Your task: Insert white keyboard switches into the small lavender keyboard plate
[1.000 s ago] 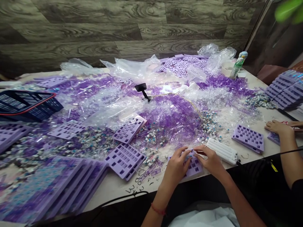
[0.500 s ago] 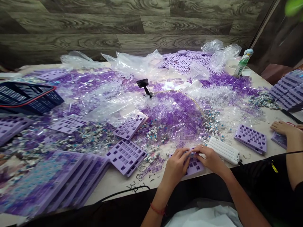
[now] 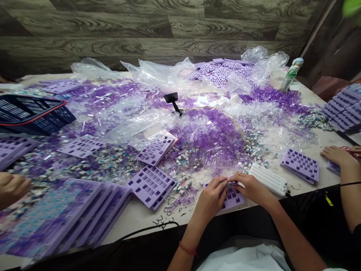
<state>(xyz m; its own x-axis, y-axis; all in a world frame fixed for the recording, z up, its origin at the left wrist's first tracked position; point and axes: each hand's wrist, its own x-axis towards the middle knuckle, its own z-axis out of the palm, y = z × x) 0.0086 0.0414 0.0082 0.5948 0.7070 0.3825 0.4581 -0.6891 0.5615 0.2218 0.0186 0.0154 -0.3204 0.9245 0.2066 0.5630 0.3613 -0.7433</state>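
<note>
1. Faces a wall of grey-brown wood-grain planks (image 3: 155, 26), with a pale surface (image 3: 135, 222) spread out in front of it.
2. Bends the left hand (image 3: 212, 195), a red cord bracelet (image 3: 187, 249) round its wrist, over the upper left of a flat lilac panel with square cut-outs (image 3: 232, 198), at the near edge of the surface.
3. Brings the right hand (image 3: 252, 187), a thin ring on one finger, to the upper right of the same panel, fingertips close to those of the left.
4. Has the fingers of each grip curled and bunched; cannot tell how far closed either is, or whether on a small part, since fingers hide the tips.
5. Has a white ribbed block (image 3: 267, 180) just beside the right hand, and stacked lilac panels (image 3: 300, 164) farther right.
6. Has overlapping lilac panels (image 3: 152, 186) left of the left hand, and a slanting stack of filled purple panels (image 3: 64, 218) farther left.
7. Looks onto a heap of clear purple pieces (image 3: 208, 131) and scattered small white-and-blue pieces (image 3: 255, 146), near a black brush-like tool (image 3: 171, 98).
8. Takes in clear plastic bags (image 3: 158, 73) at the back, and a dark blue basket with a red handle (image 3: 42, 120) at far left.
9. Shows a co-worker's hand (image 3: 338, 155) over a panel at right, and another person's fist (image 3: 12, 188) at the left edge.
</note>
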